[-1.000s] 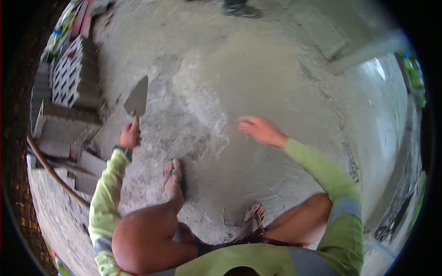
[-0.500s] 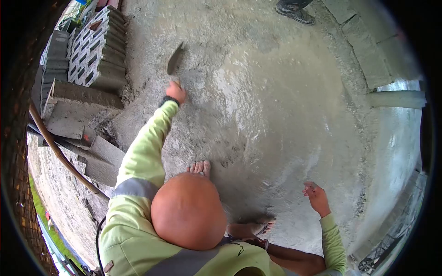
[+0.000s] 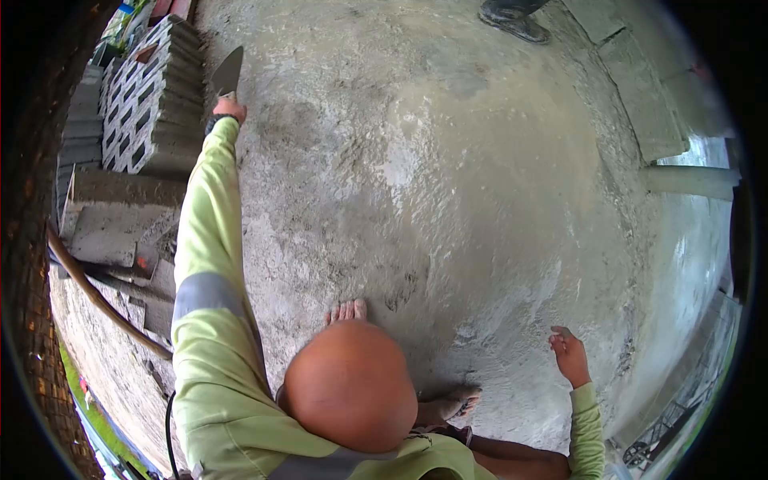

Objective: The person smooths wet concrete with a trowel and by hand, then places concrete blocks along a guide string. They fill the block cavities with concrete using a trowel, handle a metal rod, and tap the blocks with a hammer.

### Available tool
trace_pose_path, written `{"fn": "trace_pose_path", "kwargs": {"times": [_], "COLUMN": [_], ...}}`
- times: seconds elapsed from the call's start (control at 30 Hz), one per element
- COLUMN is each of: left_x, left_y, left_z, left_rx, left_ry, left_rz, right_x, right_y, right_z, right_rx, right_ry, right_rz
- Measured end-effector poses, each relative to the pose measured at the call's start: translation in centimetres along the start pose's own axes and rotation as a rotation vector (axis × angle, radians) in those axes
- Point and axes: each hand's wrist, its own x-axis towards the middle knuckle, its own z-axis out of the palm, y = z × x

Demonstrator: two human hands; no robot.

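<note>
My left hand [image 3: 230, 109] is closed round the handle of a pointed trowel [image 3: 229, 70], its arm stretched far out at the upper left. The metal blade points away from me, close to the grey hollow blocks. Wet grey cement [image 3: 480, 184] spreads over the ground in front of me. Low on the right, my right hand [image 3: 570, 358] hovers over the cement with its fingers loosely bent and apart, holding nothing. My bare knee [image 3: 352, 384] covers part of the ground, and toes [image 3: 349, 310] show just beyond it.
Hollow concrete blocks [image 3: 144, 104] are stacked at the left, with loose slabs [image 3: 112, 232] and a brown hose [image 3: 100, 296] nearer me. Another person's dark boot [image 3: 516, 24] stands at the top. A pale pipe [image 3: 692, 181] sticks out at the right.
My left hand has carried the trowel forward and to the left, towards the block stack, straightening the arm. My right hand has shifted slightly right and down.
</note>
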Motion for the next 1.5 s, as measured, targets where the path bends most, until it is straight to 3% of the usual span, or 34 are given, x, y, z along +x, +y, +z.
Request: {"fn": "trace_pose_path", "kwargs": {"times": [0.07, 0.13, 0.17, 0.23, 0.3, 0.43, 0.5, 0.57, 0.6, 0.63, 0.7, 0.73, 0.8, 0.87, 0.9, 1.0, 1.03, 1.1, 1.17, 1.23, 1.33, 1.37, 1.4, 1.47, 1.5], "left_x": [1.8, -1.3, -3.3, -6.9, -13.4, -19.6, -21.8, -18.1, -14.2, -11.9, -3.3, 2.5, 4.3, -4.3, -6.2, -12.2, -12.8, -19.5, -22.4, -20.0, -12.8, -8.9, -6.1, -5.6, -5.5], "left_y": [2.7, 7.9, 10.6, 13.7, 16.1, 12.8, 12.8, 11.5, 10.8, 11.8, 12.7, 12.6, 15.7, 21.1, 21.8, 21.4, 20.0, 20.2, 19.9, 19.0, 21.3, 22.4, 24.4, 28.5, 30.5], "left_z": [-0.9, 1.4, 3.4, 5.2, 2.9, 5.6, -0.2, -0.4, 0.4, -0.9, -0.2, 2.0, 6.1, 3.9, 4.9, 2.7, 5.4, 3.1, 2.7, 0.4, 0.1, 1.4, 1.0, 4.2, 8.1], "left_rx": [0.026, -0.015, -0.061, -0.108, -0.206, -0.108, -0.127, -0.24, -0.258, -0.271, -0.185, -0.038, -0.077, -0.062, -0.252, -0.214, -0.258, -0.176, -0.179, -0.219, -0.232, -0.203, -0.042, -0.125, -0.128], "left_ry": [-0.284, -0.248, -0.095, -0.188, -0.197, -0.247, -0.354, -0.214, -0.146, -0.045, -0.028, -0.194, -0.144, -0.179, -0.134, -0.204, -0.218, -0.396, -0.377, -0.368, -0.153, -0.074, -0.125, -0.204, -0.113], "left_rz": [0.057, 0.091, 0.08, 0.271, 0.261, 0.601, 0.641, 0.691, 0.639, 0.445, 0.175, 0.25, 0.104, 0.205, 0.082, 0.319, 0.507, 0.577, 0.644, 0.792, 0.597, 0.534, 0.517, 0.427, 0.372], "right_x": [-1.0, -1.4, -1.3, -0.8, 0.5, 3.2, 3.2, 2.7, 2.1, 1.1, 0.0, -0.8, -1.9, -2.4, -2.2, -0.6, 0.2, 1.7, 2.2, 2.7, 1.0, 0.8, 0.2, -0.9, -1.1], "right_y": [0.7, 0.8, 0.8, 0.4, -1.4, -5.7, -5.8, -5.9, -5.2, -4.2, -3.0, -2.5, -2.0, -3.1, -3.8, -5.9, -6.5, -7.6, -9.1, -8.8, -6.7, -6.4, -5.7, -5.2, -5.8], "right_z": [-0.4, -0.2, 0.0, 0.4, 0.4, 0.0, 0.3, 0.0, -0.1, -0.1, 0.0, 0.1, 0.7, 1.0, 1.0, 1.0, 1.1, 1.4, 0.9, -0.5, -1.5, -1.3, -0.5, 0.7, 1.1], "right_rx": [-0.017, -0.001, 0.014, -0.031, -0.07, -0.138, -0.118, -0.029, -0.036, -0.081, -0.116, -0.124, -0.077, -0.061, -0.052, -0.092, -0.089, -0.222, -0.158, -0.107, 0.04, 0.045, 0.011, -0.05, -0.037], "right_ry": [-0.046, -0.057, -0.06, -0.09, -0.102, -0.092, -0.086, -0.1, -0.103, -0.089, -0.046, -0.061, -0.087, -0.101, -0.11, -0.129, -0.132, -0.167, -0.163, -0.164, -0.007, 0.008, 0.002, -0.069, -0.056], "right_rz": [0.107, 0.122, 0.122, 0.095, 0.049, -0.129, -0.158, -0.067, -0.052, -0.042, -0.046, -0.029, 0.025, 0.022, -0.001, -0.068, -0.076, -0.178, -0.195, -0.19, 0.024, 0.024, -0.026, -0.123, -0.112]}}
